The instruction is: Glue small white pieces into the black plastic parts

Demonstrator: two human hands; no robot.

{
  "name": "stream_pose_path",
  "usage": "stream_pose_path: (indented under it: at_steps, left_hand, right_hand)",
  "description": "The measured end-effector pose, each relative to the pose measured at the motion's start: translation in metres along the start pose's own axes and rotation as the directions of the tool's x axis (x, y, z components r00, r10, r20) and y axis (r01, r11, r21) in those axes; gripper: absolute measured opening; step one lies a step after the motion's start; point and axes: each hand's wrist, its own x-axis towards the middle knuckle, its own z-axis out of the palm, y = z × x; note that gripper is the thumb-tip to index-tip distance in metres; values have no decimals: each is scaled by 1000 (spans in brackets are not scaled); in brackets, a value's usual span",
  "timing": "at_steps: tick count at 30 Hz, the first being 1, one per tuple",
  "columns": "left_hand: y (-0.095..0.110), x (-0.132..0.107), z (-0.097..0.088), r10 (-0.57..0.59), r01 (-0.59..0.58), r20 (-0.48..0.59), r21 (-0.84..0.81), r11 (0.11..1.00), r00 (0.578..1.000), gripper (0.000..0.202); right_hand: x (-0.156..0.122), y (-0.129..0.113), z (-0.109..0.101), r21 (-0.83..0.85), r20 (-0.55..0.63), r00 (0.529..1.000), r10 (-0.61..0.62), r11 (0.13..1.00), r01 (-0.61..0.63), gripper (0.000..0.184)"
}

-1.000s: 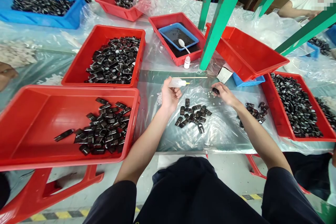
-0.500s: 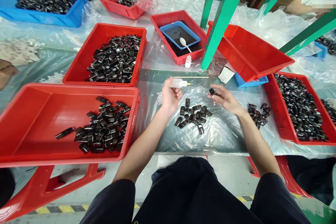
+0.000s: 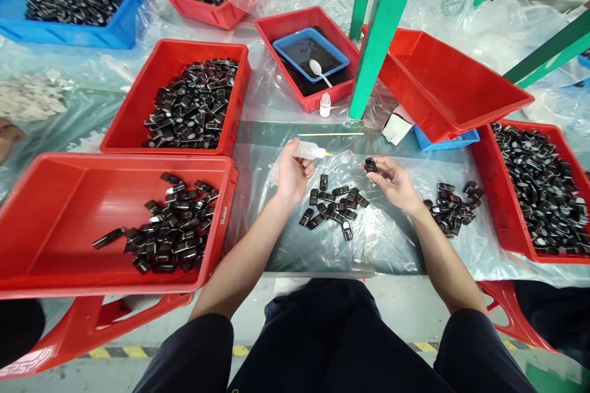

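Observation:
My left hand (image 3: 294, 173) is closed around a translucent squeeze bottle (image 3: 308, 150), whose yellow tip points right. Between the thumb and fingers of my right hand (image 3: 395, 182) is a small glossy black piece (image 3: 370, 165), held a little apart from the bottle tip. Below and between my hands, a loose group of similar black pieces (image 3: 338, 206) lies on the plastic-covered table. Another small heap of black pieces (image 3: 454, 207) sits just right of my right forearm. A thin wooden stick (image 3: 330, 134) lies beyond the bottle.
Red bins holding black pieces stand at left (image 3: 225, 196), behind it (image 3: 242, 83) and at right (image 3: 488, 166). A green post (image 3: 382, 37) rises near a small white bottle (image 3: 325, 105). Farther back, a spoon (image 3: 318, 69) rests in a blue tray (image 3: 281, 43). Another person's hand (image 3: 8, 135) shows at the left edge.
The black piece in my right hand has turned slightly, and my fingers have shifted on it. My left hand keeps hold of the bottle. The whole view has shifted a little.

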Motion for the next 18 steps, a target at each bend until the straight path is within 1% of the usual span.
stream_pose_path:
  at_steps: [4, 7, 12, 18]
  left_hand:
    - [-5, -4, 1, 40, -41, 44, 25, 999, 998, 44]
    - [-7, -8, 3, 63, -65, 57, 46, 997, 996, 47]
    - [-10, -15, 8, 90, -92, 27, 96, 991, 996, 43]
    - [-12, -18, 6, 106, -113, 55, 157, 981, 993, 43]
  right_hand:
    - [-10, -13, 10, -52, 26, 999, -47, 998, 48, 51]
    - [-14, -19, 14, -57, 30, 999, -45, 997, 46, 48]
    - [-18, -19, 16, -53, 30, 999, -30, 998, 32, 53]
    - [-19, -22, 15, -85, 41, 997, -58, 995, 61, 50]
